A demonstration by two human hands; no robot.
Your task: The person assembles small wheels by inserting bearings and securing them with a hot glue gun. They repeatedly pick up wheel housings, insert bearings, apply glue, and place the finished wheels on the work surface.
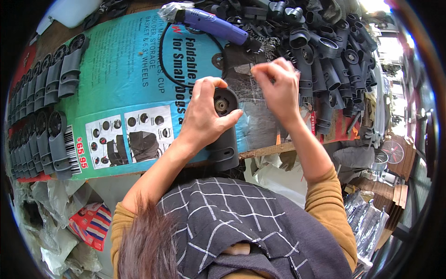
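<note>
My left hand [200,114] is wrapped round a dark grey plastic caster housing [226,151]. The fingers and thumb clasp its rounded top, where a brass-coloured round centre shows in a recess. The housing's lower end reaches over the near edge of the work surface. To its right, my right hand [282,90] is raised with thumb and fingertips pinched together; anything between them is too small to make out. Beyond the right hand lies a heap of small metal pieces [268,47]. A purple power screwdriver [211,27] lies at the back, its black cord looping toward the left hand.
Flattened printed cardboard [111,65] covers the work surface. Similar grey housings stand in two rows, a far row [70,69] and a near row [58,146], on the left. A large pile of loose dark housings [332,60] fills the back right. Plastic bags [55,223] lie below left.
</note>
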